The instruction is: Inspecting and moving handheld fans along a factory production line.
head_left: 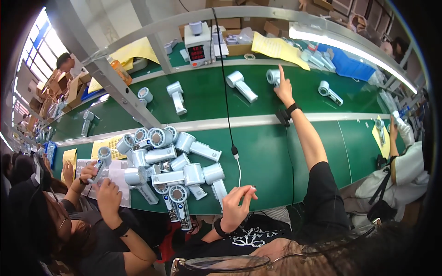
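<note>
My left hand (236, 209) is closed in a pinch near the table's front edge, holding the plug end of a white charging cable (239, 169). That cable hangs from a black cord (227, 92). My right arm stretches to the far green belt, where my right hand (285, 91) is on a pale blue handheld fan (272, 76). Its index finger points straight out beside the fan's round head; the other fingers look curled at the fan, and the handle is hidden behind them. Left of my left hand lies a heap of similar fans (193, 175).
More fans lie on the belt, including one fan (241, 86) left of my right hand and another fan (329, 93) right of it. A metal rail (202, 123) divides table and belt. A white meter (198, 46) stands behind. Co-workers sit on both sides; the left one holds a fan (104, 156).
</note>
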A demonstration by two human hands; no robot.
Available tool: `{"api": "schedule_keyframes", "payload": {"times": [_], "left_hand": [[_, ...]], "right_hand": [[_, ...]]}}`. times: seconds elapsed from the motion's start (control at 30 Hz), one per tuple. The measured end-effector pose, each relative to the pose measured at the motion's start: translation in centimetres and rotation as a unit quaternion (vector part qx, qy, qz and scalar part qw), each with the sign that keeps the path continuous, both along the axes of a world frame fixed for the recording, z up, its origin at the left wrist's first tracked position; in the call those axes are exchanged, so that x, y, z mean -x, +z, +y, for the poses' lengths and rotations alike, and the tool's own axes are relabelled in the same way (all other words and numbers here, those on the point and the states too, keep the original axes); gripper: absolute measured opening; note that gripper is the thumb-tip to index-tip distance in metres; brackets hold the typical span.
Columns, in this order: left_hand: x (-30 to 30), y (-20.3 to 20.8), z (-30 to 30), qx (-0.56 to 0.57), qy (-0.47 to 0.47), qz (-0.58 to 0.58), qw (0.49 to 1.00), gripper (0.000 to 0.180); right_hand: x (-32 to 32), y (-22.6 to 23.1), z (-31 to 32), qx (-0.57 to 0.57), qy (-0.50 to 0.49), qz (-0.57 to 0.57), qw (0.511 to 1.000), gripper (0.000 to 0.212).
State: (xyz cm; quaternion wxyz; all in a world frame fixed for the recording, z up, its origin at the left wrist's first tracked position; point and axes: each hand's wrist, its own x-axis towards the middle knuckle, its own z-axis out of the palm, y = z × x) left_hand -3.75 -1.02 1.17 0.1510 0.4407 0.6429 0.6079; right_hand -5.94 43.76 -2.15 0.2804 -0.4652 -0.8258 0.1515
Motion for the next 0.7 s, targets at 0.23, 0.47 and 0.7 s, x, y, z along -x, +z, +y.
{"api": "schedule_keyframes", "payload": {"times": [0.23, 0.47, 0.7], "left_hand": [[0.7, -0.4, 0.4, 0.000, 0.028, 0.023, 0.999, 0.008], [0.4, 0.3, 0.6, 0.042, -0.022, -0.062, 0.997, 0.013], [0.2, 0.1, 1.0, 0.057, -0.116, -0.168, 0.977, 0.019]], "right_hand": [[6.3, -2.0, -3.5, -0.298, 0.115, 0.016, 0.947, 0.080], [5.6, 0.1, -4.7, 0.094, 0.144, 0.007, 0.985, 0.059], [-3.3, 5.8, -15.8, 0.590, 0.308, 0.458, 0.589, 0.048]]}}
